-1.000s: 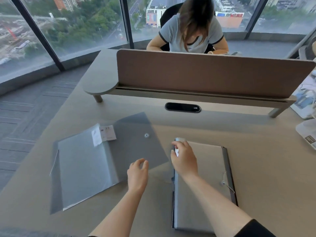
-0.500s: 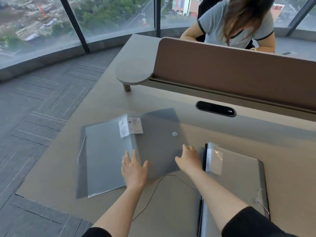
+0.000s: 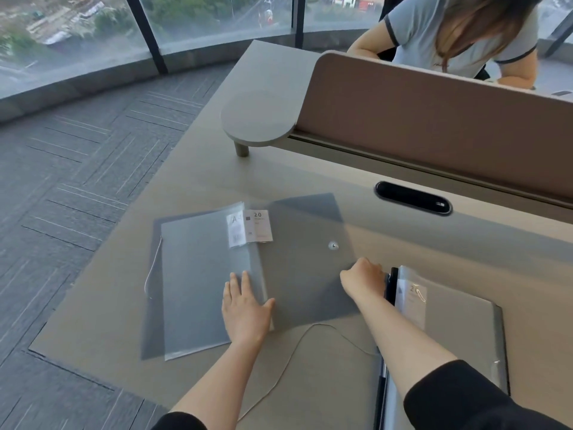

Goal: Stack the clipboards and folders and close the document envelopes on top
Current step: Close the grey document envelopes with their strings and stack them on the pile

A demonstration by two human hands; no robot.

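Open envelope (image 3: 248, 274) lay flat on worktop (image 3: 310, 169), thin, floppy, likely slick. Left hand (image 3: 245, 308) pressed flat, fingers straight; right hand (image 3: 362, 279) curled at flap (image 3: 310, 259) edge, grip unclear. Best lifted there.

Ahead of your right hand (image 3: 362, 279), bare desk (image 3: 310, 175) runs to the divider panel (image 3: 434, 119). Stack (image 3: 459, 330) blocks its right side; open envelope (image 3: 248, 274) fills the space btwn hands.

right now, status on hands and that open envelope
Left hand flat on translucent grey envelope. Right hand gripping its dark flap. Loose white string trailing.
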